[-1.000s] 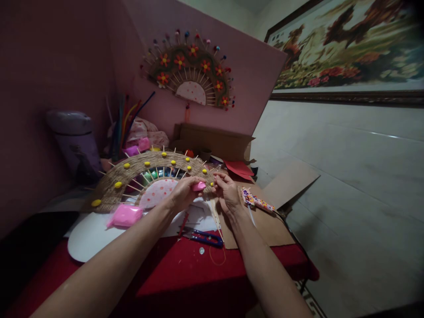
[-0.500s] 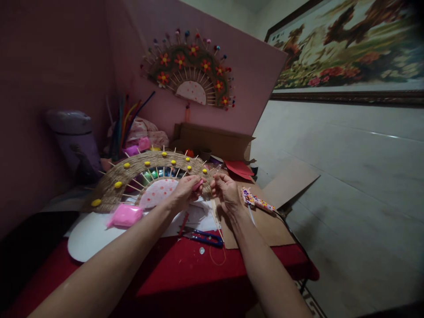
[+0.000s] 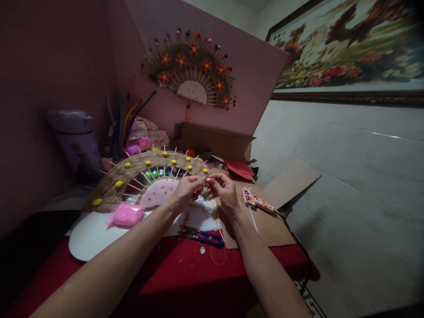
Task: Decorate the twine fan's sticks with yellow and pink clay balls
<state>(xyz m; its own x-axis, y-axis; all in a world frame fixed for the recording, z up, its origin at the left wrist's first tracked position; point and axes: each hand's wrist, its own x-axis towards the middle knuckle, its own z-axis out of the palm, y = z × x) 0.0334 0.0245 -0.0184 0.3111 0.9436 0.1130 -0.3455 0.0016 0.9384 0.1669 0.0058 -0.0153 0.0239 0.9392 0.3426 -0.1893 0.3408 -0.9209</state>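
My left hand (image 3: 188, 190) and my right hand (image 3: 224, 191) meet over the table, fingers closed in a pinch. Between their fingertips shows a small lump of pink modelling clay (image 3: 208, 179), touched by both. Just behind and to the left lies a twine-covered fan (image 3: 107, 191) with thin wooden sticks, yellow clay dots (image 3: 119, 184) and a white, red-spotted centre (image 3: 159, 193). A pink clay packet (image 3: 126, 215) lies left of my left forearm. Below my hands are blue-handled thread snips (image 3: 205, 237).
A flower-patterned tool (image 3: 258, 201) with a cord, perhaps a glue gun, rests on brown cardboard (image 3: 271, 229) at right. A white rounded board (image 3: 86, 238) sits front left on the red tablecloth (image 3: 185, 274). Behind stand a purple bottle (image 3: 76, 141) and a finished-looking fan (image 3: 188, 62) on the wall.
My right hand has moved left to my left hand, and its fingertips now pinch at the pink clay. Before, a small gap lay between the hands.
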